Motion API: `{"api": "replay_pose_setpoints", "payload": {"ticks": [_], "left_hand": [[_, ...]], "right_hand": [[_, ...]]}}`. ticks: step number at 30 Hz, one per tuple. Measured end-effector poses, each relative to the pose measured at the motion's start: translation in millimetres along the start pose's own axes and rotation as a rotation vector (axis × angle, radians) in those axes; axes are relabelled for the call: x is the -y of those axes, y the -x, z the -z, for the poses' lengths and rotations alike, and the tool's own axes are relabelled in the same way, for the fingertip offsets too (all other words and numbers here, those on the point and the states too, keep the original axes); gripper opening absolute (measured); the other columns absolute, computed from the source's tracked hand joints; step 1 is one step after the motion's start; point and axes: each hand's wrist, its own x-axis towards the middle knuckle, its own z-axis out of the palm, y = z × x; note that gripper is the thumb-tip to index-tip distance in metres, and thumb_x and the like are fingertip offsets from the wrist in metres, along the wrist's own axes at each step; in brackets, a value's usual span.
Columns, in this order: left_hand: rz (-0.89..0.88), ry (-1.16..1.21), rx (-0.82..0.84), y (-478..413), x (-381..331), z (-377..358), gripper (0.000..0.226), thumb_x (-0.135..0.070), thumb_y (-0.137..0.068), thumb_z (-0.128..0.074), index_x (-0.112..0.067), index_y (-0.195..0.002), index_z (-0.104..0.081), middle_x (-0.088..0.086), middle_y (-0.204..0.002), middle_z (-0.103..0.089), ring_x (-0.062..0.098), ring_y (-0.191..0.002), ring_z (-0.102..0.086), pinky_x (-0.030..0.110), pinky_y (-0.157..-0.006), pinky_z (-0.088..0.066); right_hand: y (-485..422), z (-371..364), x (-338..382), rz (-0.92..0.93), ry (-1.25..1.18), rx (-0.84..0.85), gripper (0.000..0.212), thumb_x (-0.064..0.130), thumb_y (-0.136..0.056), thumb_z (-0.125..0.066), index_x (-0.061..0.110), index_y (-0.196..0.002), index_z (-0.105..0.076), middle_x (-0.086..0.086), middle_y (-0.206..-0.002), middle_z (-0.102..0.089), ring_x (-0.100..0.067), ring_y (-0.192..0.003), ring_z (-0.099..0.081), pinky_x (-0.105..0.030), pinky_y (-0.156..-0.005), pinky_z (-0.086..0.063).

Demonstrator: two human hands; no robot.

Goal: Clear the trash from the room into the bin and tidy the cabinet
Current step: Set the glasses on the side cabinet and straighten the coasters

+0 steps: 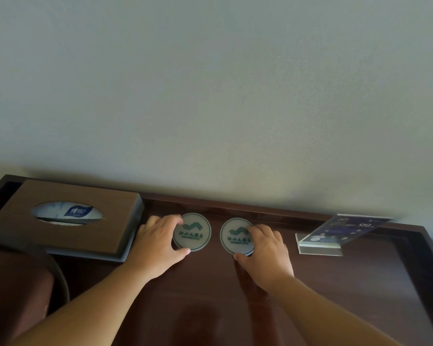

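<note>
Two round grey coasters with a green wave logo lie flat, side by side, on the dark wooden cabinet top (pixel 210 290) near the wall. My left hand (pixel 158 243) grips the left coaster (pixel 195 232) by its left edge, fingers over the top rim and thumb at the bottom rim. My right hand (pixel 265 250) grips the right coaster (pixel 235 236) by its right edge, fingers curled over it and thumb at its lower rim. Both hands cover part of each coaster.
A brown wooden tissue box (pixel 68 216) with a blue-and-white tissue pack stands at the left. A clear acrylic sign holder (pixel 335 236) with a dark card stands at the right. A dark brown rounded chair back (pixel 15 283) sits at the lower left. A plain wall rises behind.
</note>
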Motion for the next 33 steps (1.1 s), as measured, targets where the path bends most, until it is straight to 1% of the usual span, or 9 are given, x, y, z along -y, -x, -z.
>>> {"api": "replay_pose_setpoints", "payload": {"ticks": [9,14,19,22,27,29,31,33], "left_hand": [[0.009,0.002,-0.003,1.5,-0.9,1.1,0.064,-0.051,-0.072,-0.073,-0.030,-0.126,-0.048,-0.019,-0.133,-0.051,0.016,-0.120,-0.042,0.035,-0.096,-0.037],[0.028,-0.001,0.008,1.3,-2.9,2.1,0.065,-0.052,-0.073,-0.072,-0.030,-0.128,-0.046,-0.017,-0.132,-0.051,0.016,-0.122,-0.041,0.035,-0.097,-0.036],[0.054,0.002,-0.007,2.1,-5.1,0.7,0.064,-0.053,-0.074,-0.071,-0.030,-0.128,-0.046,-0.014,-0.129,-0.053,0.018,-0.122,-0.041,0.035,-0.095,-0.037],[0.046,-0.006,0.004,2.4,-5.0,1.6,0.065,-0.052,-0.073,-0.071,-0.030,-0.129,-0.046,-0.015,-0.132,-0.052,0.018,-0.121,-0.041,0.035,-0.096,-0.037],[0.028,-0.021,0.006,7.9,-6.3,5.2,0.067,-0.051,-0.074,-0.072,-0.028,-0.131,-0.046,-0.013,-0.142,-0.045,0.021,-0.124,-0.042,0.037,-0.097,-0.038],[0.028,-0.024,-0.039,13.1,-10.6,7.0,0.063,-0.049,-0.075,-0.072,-0.027,-0.129,-0.049,-0.010,-0.138,-0.048,0.023,-0.120,-0.046,0.038,-0.095,-0.041],[0.037,0.041,-0.092,19.2,-21.9,9.6,0.056,-0.042,-0.076,-0.074,-0.023,-0.125,-0.053,-0.006,-0.130,-0.054,0.025,-0.114,-0.050,0.040,-0.091,-0.044],[0.028,0.116,-0.104,26.3,-40.4,12.9,0.050,-0.037,-0.080,-0.072,-0.022,-0.124,-0.054,-0.006,-0.125,-0.057,0.023,-0.113,-0.049,0.039,-0.093,-0.044]], "right_hand": [[0.6,-1.4,4.6,-0.022,0.013,-0.022,0.070,0.055,-0.076,-0.067,0.026,-0.135,-0.044,0.010,-0.133,-0.044,-0.017,-0.120,-0.039,-0.032,-0.099,-0.038],[0.1,-0.8,7.2,-0.027,0.035,-0.008,0.071,0.056,-0.076,-0.067,0.025,-0.135,-0.043,0.008,-0.131,-0.045,-0.018,-0.119,-0.041,-0.032,-0.099,-0.040],[-0.4,0.7,7.8,-0.036,0.035,0.002,0.072,0.056,-0.076,-0.067,0.024,-0.135,-0.042,0.007,-0.131,-0.045,-0.018,-0.119,-0.041,-0.033,-0.099,-0.041],[-0.6,2.7,9.8,-0.040,0.035,0.014,0.072,0.055,-0.076,-0.068,0.024,-0.135,-0.041,0.006,-0.130,-0.045,-0.019,-0.120,-0.041,-0.033,-0.099,-0.041],[3.6,14.2,10.3,-0.035,-0.016,0.061,0.075,0.052,-0.074,-0.072,0.025,-0.136,-0.040,0.003,-0.134,-0.042,-0.020,-0.123,-0.040,-0.036,-0.101,-0.042],[11.0,25.0,6.3,-0.022,-0.040,0.056,0.071,0.050,-0.075,-0.072,0.027,-0.135,-0.042,0.004,-0.135,-0.042,-0.020,-0.124,-0.040,-0.035,-0.102,-0.041],[21.1,39.4,-0.3,-0.014,-0.051,0.038,0.071,0.049,-0.077,-0.070,0.025,-0.138,-0.040,0.004,-0.138,-0.040,-0.019,-0.127,-0.039,-0.034,-0.104,-0.039],[32.3,55.4,-9.7,-0.013,-0.057,0.016,0.074,0.048,-0.080,-0.068,0.023,-0.142,-0.038,0.004,-0.141,-0.039,-0.019,-0.129,-0.039,-0.033,-0.106,-0.038]]}}
